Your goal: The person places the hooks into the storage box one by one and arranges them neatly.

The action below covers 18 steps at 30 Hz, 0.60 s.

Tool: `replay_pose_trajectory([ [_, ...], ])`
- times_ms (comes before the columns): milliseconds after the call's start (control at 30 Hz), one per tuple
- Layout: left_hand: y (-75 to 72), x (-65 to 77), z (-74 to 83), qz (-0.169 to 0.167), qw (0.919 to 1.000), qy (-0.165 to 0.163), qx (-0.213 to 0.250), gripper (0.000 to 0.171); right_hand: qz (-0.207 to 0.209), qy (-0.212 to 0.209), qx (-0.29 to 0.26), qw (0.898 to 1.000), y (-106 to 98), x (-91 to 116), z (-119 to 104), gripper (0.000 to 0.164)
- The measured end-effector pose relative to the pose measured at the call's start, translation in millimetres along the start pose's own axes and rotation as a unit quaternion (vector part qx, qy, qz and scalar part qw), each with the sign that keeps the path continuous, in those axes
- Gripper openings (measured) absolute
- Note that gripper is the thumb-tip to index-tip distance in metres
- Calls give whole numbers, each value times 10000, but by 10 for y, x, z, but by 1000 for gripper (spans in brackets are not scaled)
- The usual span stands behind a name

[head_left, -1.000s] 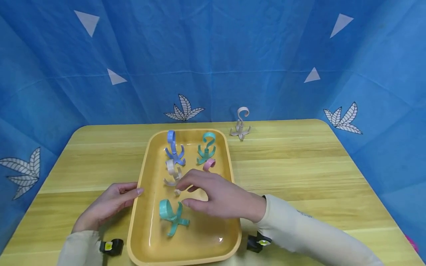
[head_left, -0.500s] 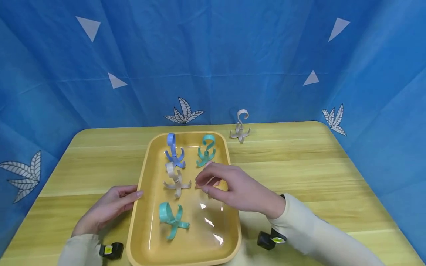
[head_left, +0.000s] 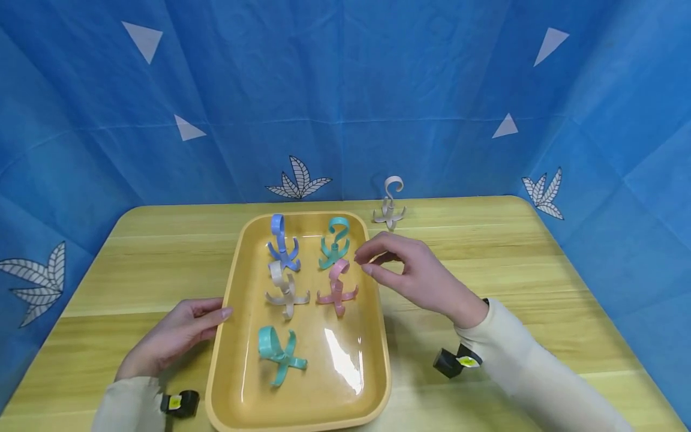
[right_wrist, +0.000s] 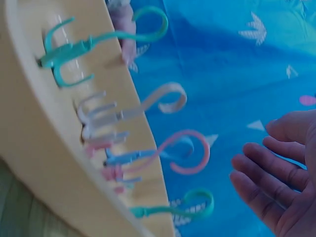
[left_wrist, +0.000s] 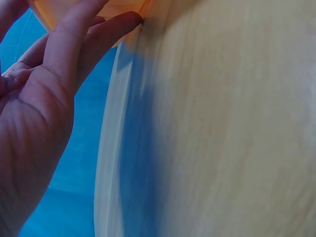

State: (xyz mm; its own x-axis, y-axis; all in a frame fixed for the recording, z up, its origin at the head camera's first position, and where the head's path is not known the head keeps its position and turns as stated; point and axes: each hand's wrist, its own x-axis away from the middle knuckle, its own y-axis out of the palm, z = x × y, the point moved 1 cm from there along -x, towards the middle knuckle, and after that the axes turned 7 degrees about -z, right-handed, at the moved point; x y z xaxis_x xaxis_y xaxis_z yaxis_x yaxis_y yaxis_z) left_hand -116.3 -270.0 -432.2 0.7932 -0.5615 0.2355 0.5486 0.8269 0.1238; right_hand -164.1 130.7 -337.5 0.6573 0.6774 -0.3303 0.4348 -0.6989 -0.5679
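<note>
In the head view my left hand (head_left: 175, 336) holds the left rim of a yellow tray (head_left: 302, 399), thumb on top. My right hand (head_left: 418, 273), its fingers loosely bent around nothing, hovers by the tray's right rim. Inside the tray stand several rotating hanger hooks with curled tops: a pink one (head_left: 337, 295) nearest that hand, a white one (head_left: 288, 297) left of it, a blue one (head_left: 283, 258) and a teal one (head_left: 335, 255) at the back. Another teal hook (head_left: 284, 360) stands at the front left. The right wrist view shows these hooks beside my right hand (right_wrist: 276, 182).
A greyish hanger hook (head_left: 390, 217) stands on the wooden table (head_left: 486, 258) behind the tray, near the far edge. A blue patterned cloth (head_left: 421, 90) rises behind the table and along both sides.
My right hand has moved right, from above the white hook, past the pink hook, to the tray's right rim. The pink hook is now uncovered. My left hand has stayed on the rim.
</note>
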Motion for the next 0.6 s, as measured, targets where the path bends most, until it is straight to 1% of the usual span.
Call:
replay_pose_trajectory([
  [200,-5,2,-10,-34,10000,12,1,53,360,314,85,9988,-90,15,157,22],
  [433,-6,1,-23,-15,10000,36,1,52,811,473,-41,9956,-156,11,304,21],
  [600,-4,-1,0,67,9998,-44,-157,54,1081,636,152,9920,-204,12,348,24],
])
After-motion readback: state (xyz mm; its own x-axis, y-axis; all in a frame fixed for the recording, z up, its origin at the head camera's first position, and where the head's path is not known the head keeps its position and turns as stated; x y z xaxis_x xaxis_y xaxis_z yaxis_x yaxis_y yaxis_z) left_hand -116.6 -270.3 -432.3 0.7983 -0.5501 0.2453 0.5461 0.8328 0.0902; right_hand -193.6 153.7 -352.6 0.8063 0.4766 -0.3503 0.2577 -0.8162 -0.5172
